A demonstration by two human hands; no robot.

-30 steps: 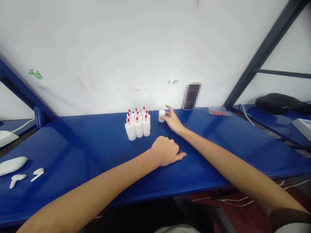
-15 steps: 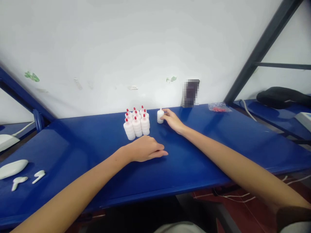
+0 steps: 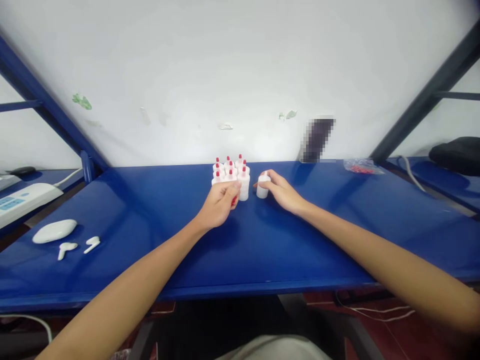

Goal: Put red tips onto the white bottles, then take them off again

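Several white squeeze bottles [image 3: 243,186] with red tips stand in a tight cluster on the blue table [image 3: 157,200]. My left hand [image 3: 220,201] is closed in front of them, hiding the lower part of the front row. Small red caps [image 3: 234,200] show between its curled fingers; how many is hidden. To the right of the cluster, my right hand [image 3: 282,190] has its thumb and fingers around a single white bottle [image 3: 263,188]. That bottle is upright and has a white tip with no red cap on it.
A plastic bag with red pieces [image 3: 362,167] lies at the back right. A dark pixelated rectangular object [image 3: 318,140] leans on the wall. On the left are a white earbud case [image 3: 54,231], two earbuds [image 3: 92,243] and a white power strip [image 3: 28,202]. Metal posts flank the table.
My left hand has turned and lifted toward the bottles, now showing red caps in its fingers. My right hand has brought its bottle slightly nearer. The whole view has shifted.
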